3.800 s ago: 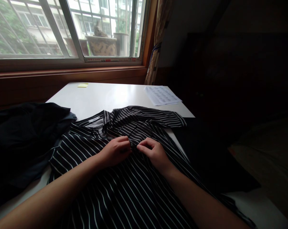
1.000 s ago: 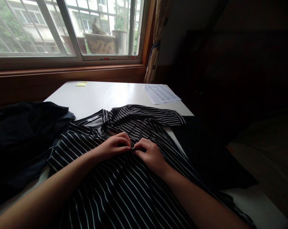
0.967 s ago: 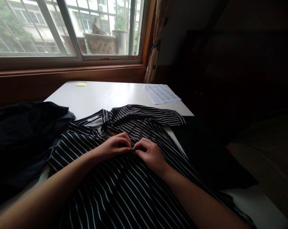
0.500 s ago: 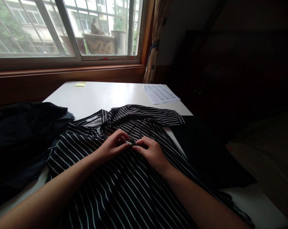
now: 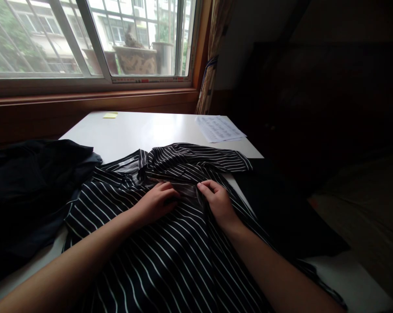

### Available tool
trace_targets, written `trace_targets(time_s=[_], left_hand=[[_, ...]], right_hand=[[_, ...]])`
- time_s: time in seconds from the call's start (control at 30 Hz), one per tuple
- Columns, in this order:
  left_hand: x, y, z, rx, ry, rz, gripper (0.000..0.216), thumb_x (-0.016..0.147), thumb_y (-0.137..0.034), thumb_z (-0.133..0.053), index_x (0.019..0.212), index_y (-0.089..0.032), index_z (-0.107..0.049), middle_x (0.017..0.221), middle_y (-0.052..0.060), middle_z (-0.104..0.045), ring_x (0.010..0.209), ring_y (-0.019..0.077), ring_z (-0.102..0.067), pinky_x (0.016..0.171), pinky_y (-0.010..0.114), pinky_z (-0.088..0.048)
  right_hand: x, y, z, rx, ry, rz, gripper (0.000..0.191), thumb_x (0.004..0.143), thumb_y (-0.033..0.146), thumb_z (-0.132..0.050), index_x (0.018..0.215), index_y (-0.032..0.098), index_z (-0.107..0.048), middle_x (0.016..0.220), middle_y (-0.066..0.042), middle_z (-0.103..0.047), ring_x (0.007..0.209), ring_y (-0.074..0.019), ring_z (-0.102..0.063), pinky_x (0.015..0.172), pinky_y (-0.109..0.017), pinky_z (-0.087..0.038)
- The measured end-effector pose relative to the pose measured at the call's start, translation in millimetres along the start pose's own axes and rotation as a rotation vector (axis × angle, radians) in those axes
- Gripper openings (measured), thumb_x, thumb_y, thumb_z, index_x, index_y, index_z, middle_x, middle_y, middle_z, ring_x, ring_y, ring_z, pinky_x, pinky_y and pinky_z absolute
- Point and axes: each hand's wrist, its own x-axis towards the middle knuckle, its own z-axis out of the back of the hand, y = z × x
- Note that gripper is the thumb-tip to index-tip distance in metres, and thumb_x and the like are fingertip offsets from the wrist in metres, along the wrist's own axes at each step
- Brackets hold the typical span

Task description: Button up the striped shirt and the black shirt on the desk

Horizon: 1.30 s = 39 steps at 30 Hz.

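Observation:
A black shirt with thin white stripes [image 5: 170, 248] lies spread out, its collar [image 5: 142, 161] toward the window and one short sleeve [image 5: 229, 160] stretched to the right. My right hand [image 5: 218, 203] pinches the shirt's front edge between thumb and fingertips and holds it drawn to the right. The fabric beneath shows between my hands. My left hand [image 5: 160, 200] rests on the other side of the front, fingers curled closed against the cloth; its fingertips are partly hidden.
Dark clothing [image 5: 30, 187] is heaped on the left. Another dark cloth [image 5: 281, 208] lies at the right. On the white table [image 5: 144, 128] are a yellow sticky note [image 5: 110, 115] and printed sheets [image 5: 219, 128]. A window and a tied curtain [image 5: 209, 74] stand behind.
My hands were together at the shirt's front, pinching it. Now my right hand has moved right with the front edge, parting the fabric, while my left hand stays nearly in place.

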Motion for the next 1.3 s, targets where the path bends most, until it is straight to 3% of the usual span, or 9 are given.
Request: trace_targets(time_s=[0.1, 0.27, 0.53, 0.67, 0.8, 0.9, 1.07, 1.17, 1.3], left_hand=[[0, 3, 0, 0.042, 0.019, -0.014, 0.009, 0.092, -0.015, -0.059, 0.097, -0.021, -0.064, 0.1, 0.004, -0.057, 0.096, 0.0182, -0.052, 0.088, 0.031, -0.044], [0, 3, 2, 0.08, 0.0, 0.025, 0.022, 0.089, -0.014, -0.064, 0.108, -0.022, -0.06, 0.106, 0.003, -0.058, 0.103, 0.0197, -0.053, 0.092, 0.032, -0.045], [-1, 22, 8, 0.165, 0.002, 0.05, 0.023, 0.092, -0.023, -0.063, 0.114, -0.025, -0.059, 0.115, 0.004, -0.056, 0.105, 0.0213, -0.055, 0.098, 0.037, -0.044], [-2, 34, 14, 0.221, -0.023, 0.067, 0.021, 0.094, -0.028, -0.06, 0.114, -0.027, -0.06, 0.117, 0.005, -0.055, 0.108, 0.0235, -0.054, 0.1, 0.039, -0.045], [-3, 44, 22, 0.264, -0.041, 0.047, 0.02, 0.094, -0.03, -0.059, 0.113, -0.025, -0.061, 0.121, 0.005, -0.054, 0.113, 0.0256, -0.05, 0.103, 0.042, -0.043], [-3, 52, 29, 0.26, -0.028, 0.023, 0.019, 0.095, -0.034, -0.055, 0.11, -0.024, -0.063, 0.119, 0.006, -0.055, 0.112, 0.0252, -0.051, 0.104, 0.042, -0.042], [-6, 63, 34, 0.239, -0.014, 0.05, 0.021, 0.095, -0.038, -0.056, 0.111, -0.026, -0.063, 0.114, 0.006, -0.056, 0.105, 0.0244, -0.054, 0.097, 0.041, -0.044], [-7, 64, 33, 0.218, -0.044, 0.046, 0.022, 0.094, -0.038, -0.058, 0.112, -0.025, -0.06, 0.111, 0.005, -0.056, 0.099, 0.0224, -0.055, 0.094, 0.038, -0.045], [-5, 61, 31, 0.213, -0.053, 0.041, 0.021, 0.093, -0.037, -0.057, 0.096, -0.017, -0.057, 0.095, 0.004, -0.056, 0.081, 0.0172, -0.054, 0.081, 0.031, -0.046]], right_hand=[[3, -3, 2, -0.014, 0.01, -0.009, 0.028, 0.085, 0.047, -0.063, 0.083, 0.019, -0.069, 0.076, -0.001, -0.066, 0.069, -0.0153, -0.058, 0.065, -0.026, -0.046], [8, -9, 4, -0.02, -0.003, 0.01, 0.03, 0.084, 0.048, -0.063, 0.084, 0.018, -0.069, 0.075, -0.001, -0.067, 0.068, -0.0155, -0.059, 0.065, -0.026, -0.046], [31, -11, -6, -0.257, -0.002, 0.109, 0.026, 0.084, 0.041, -0.06, 0.077, 0.018, -0.068, 0.077, -0.003, -0.069, 0.074, -0.0183, -0.062, 0.071, -0.029, -0.047], [53, -13, -11, -0.34, 0.072, 0.126, 0.019, 0.082, 0.036, -0.062, 0.08, 0.019, -0.069, 0.08, -0.002, -0.07, 0.077, -0.0178, -0.063, 0.075, -0.03, -0.049], [65, -5, -6, -0.328, 0.208, 0.079, 0.02, 0.08, 0.036, -0.065, 0.093, 0.021, -0.066, 0.079, 0.001, -0.068, 0.066, -0.0143, -0.063, 0.061, -0.026, -0.05], [57, 16, 7, -0.336, 0.287, 0.123, 0.018, 0.083, 0.037, -0.064, 0.092, 0.021, -0.061, 0.084, 0.0, -0.067, 0.068, -0.0129, -0.062, 0.06, -0.024, -0.05], [15, 51, 25, -0.527, 0.352, 0.347, 0.017, 0.09, 0.036, -0.058, 0.083, 0.021, -0.06, 0.078, 0.001, -0.063, 0.069, -0.0123, -0.057, 0.064, -0.025, -0.045], [-13, 51, 19, -0.633, 0.452, 0.368, 0.014, 0.088, 0.035, -0.062, 0.086, 0.021, -0.059, 0.081, 0.0, -0.061, 0.07, -0.0129, -0.056, 0.064, -0.025, -0.045], [-35, 33, -1, -0.858, 0.41, 0.467, 0.016, 0.082, 0.031, -0.067, 0.091, 0.021, -0.059, 0.091, -0.004, -0.062, 0.085, -0.019, -0.056, 0.075, -0.031, -0.047]])
